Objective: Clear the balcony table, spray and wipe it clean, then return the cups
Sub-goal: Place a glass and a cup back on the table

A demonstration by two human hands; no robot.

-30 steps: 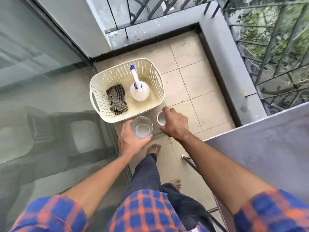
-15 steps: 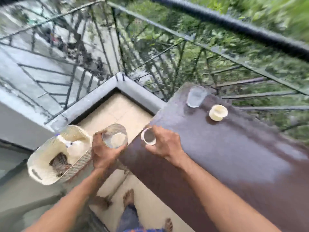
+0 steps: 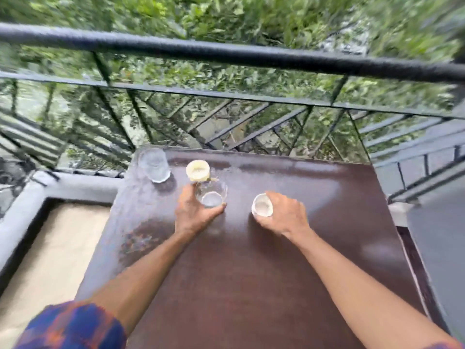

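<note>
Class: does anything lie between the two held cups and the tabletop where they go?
Nothing visible does. The table is bare around the glass in the left hand and the white cup in the right hand. A cream cup stands just beyond the glass.

A home balcony: black metal railing (image 3: 226, 56), greenery beyond, brown table (image 3: 251, 273).

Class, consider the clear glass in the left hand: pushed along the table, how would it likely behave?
Probably rigid and fragile: the glass is clear and looks thin-walled. Likely hard to tip, being short and wide. It may slide readily, since the table looks smooth and glossy.
</note>
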